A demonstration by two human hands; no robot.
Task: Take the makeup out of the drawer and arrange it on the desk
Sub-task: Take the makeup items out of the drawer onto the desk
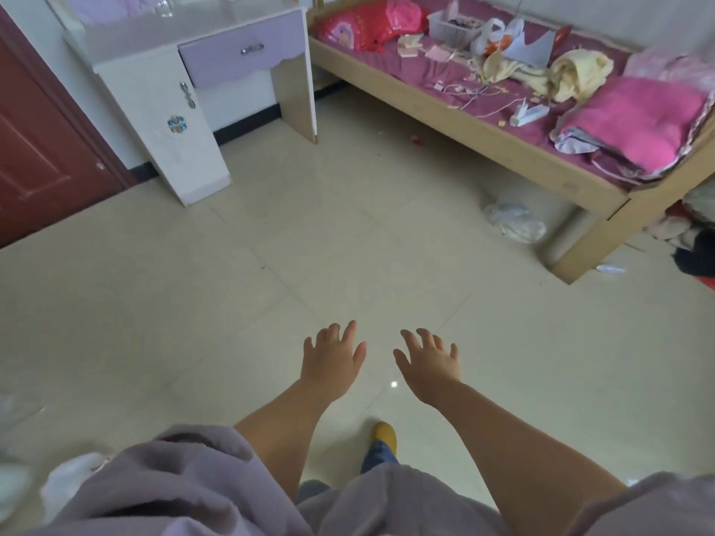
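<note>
Left hand [332, 359] and right hand [429, 361] outstretched above tiled floor [271, 265], fingers spread, holding nothing. Purple drawer [242, 56] closed under white counter [185, 23], well apart.

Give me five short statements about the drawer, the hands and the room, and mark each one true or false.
1. The purple drawer of the desk is shut. True.
2. The left hand holds a makeup item. False: its fingers are spread and it holds nothing.
3. The right hand is empty too. True.
4. Both hands are touching the drawer handle. False: they are out over the tiled floor, far from the desk.
5. The bed stands to the left of the desk. False: it is on the right, and a white basket sits on it.
</note>
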